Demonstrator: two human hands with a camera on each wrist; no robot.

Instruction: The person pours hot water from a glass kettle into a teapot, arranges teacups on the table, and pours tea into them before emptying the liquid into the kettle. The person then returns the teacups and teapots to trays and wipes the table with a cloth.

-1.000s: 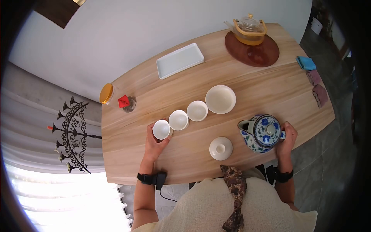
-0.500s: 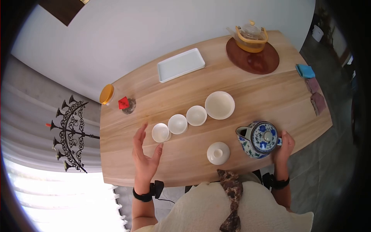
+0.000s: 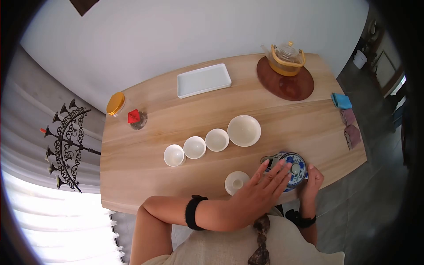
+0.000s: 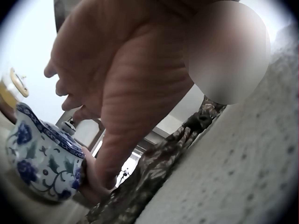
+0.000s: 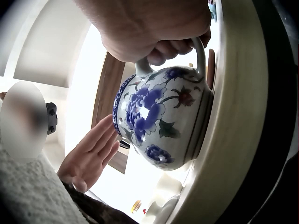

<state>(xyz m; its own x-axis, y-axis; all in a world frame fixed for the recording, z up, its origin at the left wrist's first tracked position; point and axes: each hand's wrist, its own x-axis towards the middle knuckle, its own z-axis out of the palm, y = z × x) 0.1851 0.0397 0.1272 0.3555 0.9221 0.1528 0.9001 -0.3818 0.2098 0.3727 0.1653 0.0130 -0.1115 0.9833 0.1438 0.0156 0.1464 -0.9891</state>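
The blue-and-white teapot (image 3: 295, 170) is near the table's front right, spout to the left. Curled round its handle are the fingers of the right hand (image 3: 312, 180), seen gripping it in the right wrist view too, where the teapot (image 5: 161, 119) looks upright. The left hand (image 3: 258, 196) reaches across with straight fingers over the spout side and lid; whether they touch is unclear. In the left wrist view the left hand (image 4: 121, 60) is above and beside the teapot (image 4: 44, 158). A white lid (image 3: 237, 183) lies partly beside the left hand.
Three small white cups (image 3: 194, 147) and a larger white bowl (image 3: 244, 130) stand in a diagonal row. Behind are a white tray (image 3: 204, 81) and a glass teapot (image 3: 286, 62) on a brown mat. A jar (image 3: 116, 104) stands left; folded cloths (image 3: 347, 117) lie right.
The left hand has let go of the leftmost cup and moved right to the patterned teapot, fingers straight. The right hand keeps its grip on the handle. The head view has shifted.
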